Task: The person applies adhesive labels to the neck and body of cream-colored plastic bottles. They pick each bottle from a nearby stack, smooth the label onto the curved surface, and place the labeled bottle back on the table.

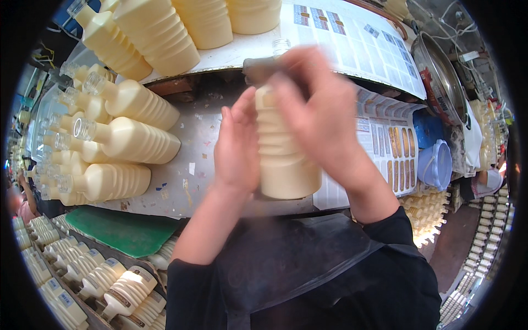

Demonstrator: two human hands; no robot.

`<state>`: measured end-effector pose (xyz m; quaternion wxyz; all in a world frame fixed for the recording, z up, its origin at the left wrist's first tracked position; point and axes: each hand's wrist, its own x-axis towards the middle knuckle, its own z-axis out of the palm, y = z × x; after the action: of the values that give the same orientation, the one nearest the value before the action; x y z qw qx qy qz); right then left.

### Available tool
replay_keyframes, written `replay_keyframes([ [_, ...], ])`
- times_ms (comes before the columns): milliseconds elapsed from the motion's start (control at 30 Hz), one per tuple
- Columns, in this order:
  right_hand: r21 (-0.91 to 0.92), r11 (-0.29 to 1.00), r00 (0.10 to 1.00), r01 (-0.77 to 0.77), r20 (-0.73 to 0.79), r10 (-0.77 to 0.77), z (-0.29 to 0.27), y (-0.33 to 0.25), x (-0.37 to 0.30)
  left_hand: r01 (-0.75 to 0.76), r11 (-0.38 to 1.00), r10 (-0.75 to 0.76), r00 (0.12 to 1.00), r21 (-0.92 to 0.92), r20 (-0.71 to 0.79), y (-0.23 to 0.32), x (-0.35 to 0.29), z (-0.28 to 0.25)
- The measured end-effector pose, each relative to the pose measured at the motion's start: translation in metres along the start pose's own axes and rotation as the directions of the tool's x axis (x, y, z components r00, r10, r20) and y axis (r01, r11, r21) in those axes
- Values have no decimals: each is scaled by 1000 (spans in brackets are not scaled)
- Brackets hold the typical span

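Rubbing seems the step: one bottle [289, 165] is at the near edge of the table [190, 140], the left hand [236, 151] flat along its side, the blurred right hand [319, 104] gripping one dark pad [259, 69] at its far end. The next move probably calls for even pressure. Beyond: one pail [437, 166], two label sheets [385, 140], three bottles [144, 138] foremost at left, four along the shelf [225, 56].

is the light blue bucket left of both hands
No, the light blue bucket is on the right, beyond the right hand.
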<state>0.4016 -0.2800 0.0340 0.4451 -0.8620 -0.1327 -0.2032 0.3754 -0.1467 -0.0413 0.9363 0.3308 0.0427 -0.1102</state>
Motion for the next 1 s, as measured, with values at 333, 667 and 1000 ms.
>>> replay_keyframes([
  [333,30,998,996,-50,-72,52,5,53,3,-361,157,200,923,919,328,-10,-14,-13],
  [667,87,990,965,-111,-229,128,-6,107,-13,-352,316,195,933,881,303,-14,-11,-9],
  [1000,64,992,981,-106,-158,115,4,50,2,-213,258,213,964,942,159,-13,-21,13],
])
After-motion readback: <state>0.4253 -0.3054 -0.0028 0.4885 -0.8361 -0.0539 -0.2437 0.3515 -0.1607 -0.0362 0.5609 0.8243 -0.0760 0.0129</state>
